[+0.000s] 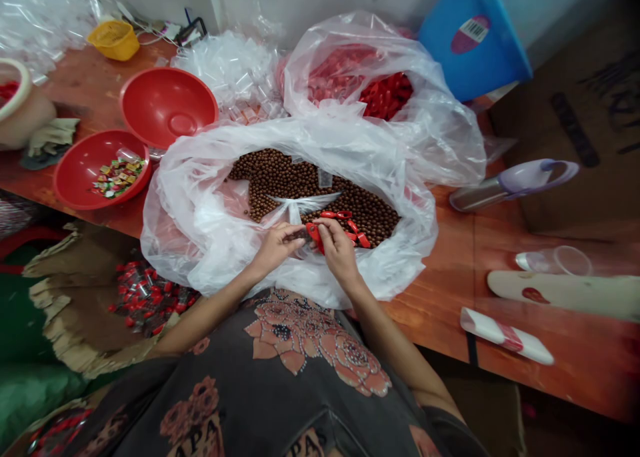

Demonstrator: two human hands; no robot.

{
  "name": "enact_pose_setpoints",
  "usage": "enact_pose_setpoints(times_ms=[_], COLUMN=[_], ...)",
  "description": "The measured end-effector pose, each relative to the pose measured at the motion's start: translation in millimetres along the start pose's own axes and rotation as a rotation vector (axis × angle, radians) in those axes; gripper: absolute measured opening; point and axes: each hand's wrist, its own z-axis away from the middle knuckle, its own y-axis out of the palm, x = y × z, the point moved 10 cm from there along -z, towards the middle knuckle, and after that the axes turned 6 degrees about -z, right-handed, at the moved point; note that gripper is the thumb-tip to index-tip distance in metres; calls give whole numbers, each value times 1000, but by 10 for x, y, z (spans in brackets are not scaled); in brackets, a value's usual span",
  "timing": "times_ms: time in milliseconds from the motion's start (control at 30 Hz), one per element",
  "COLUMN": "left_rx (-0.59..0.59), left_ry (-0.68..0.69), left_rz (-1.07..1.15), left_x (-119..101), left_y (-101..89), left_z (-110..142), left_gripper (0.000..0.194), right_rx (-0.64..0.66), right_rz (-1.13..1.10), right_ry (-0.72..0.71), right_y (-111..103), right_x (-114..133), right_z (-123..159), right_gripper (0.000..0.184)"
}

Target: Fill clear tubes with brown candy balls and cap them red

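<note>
**Our hands together over a clear plastic bag (173,237) of brown beads (280,177)**

On the orange wooden table (430,277), a second plastic bag (440,143) of red pieces (387,97) sits at one o'clock, with a blue bucket (473,40) beyond it. At ten o'clock are an empty-looking red bowl (167,103) and a nearer red bowl (75,177) of wrapped sweets (119,177). Our right hand (340,250) clamps a glossy red plastic piece (314,237) just above the smooth, round beads. Beside it, our left hand (275,250) has its fingers (290,231) pinched on something too small to tell.
</note>
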Motion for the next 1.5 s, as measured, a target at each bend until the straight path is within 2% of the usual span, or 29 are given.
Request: enact_pose_setpoints(times_ms=[100, 200, 300, 433, 533, 667, 767, 1067, 1133, 1267, 1400, 1500], left_rx=[-12, 9, 31, 40, 70, 79, 62, 5, 7, 15, 34, 71], left_ry=[-62, -96, -111, -124, -138, -119, -77, 48, 51, 62, 68, 62], left_rz=[69, 173, 228, 258, 321, 328, 257, 55, 49, 33, 10, -26], left_x=[131, 181, 164, 132, 125, 110, 71, -24, -15, -75, -165, -187], left_y=[28, 57, 72, 83, 120, 130, 98, -11, -7, 8, 33, 60], left_z=[-7, -1, 21, 58, 73, 70, 64, 63, 64, 83, 138, 183], left_gripper=[37, 38, 39, 40, 41, 41, 39, 30, 31, 32, 32, 30], right_rx=[74, 125, 97, -15, -8, 85, 165, 349, 351, 269, 227, 255], right_rz=[-196, -108, 19, -74, -86, 134, 246, 561, 648, 781, 830, 860], right_ry=[169, 94, 8, 73, 89, -64, -172, -270, -308, -394, -432, -459], right_y=[82, 78, 8, -141, -190, -162, -66, 122, 151, 206, 256, 288], right_x=[-193, -136, -58, -89, -62, 100, 178, 290, 299, 282, 233, 224], right_z=[23, 35, 44, 29, -3, -20, 23, 124, 142, 173, 180, 177], right_gripper=[42, 50, 47, 51, 45, 37, 41, 42, 45, 66, 52, 45])
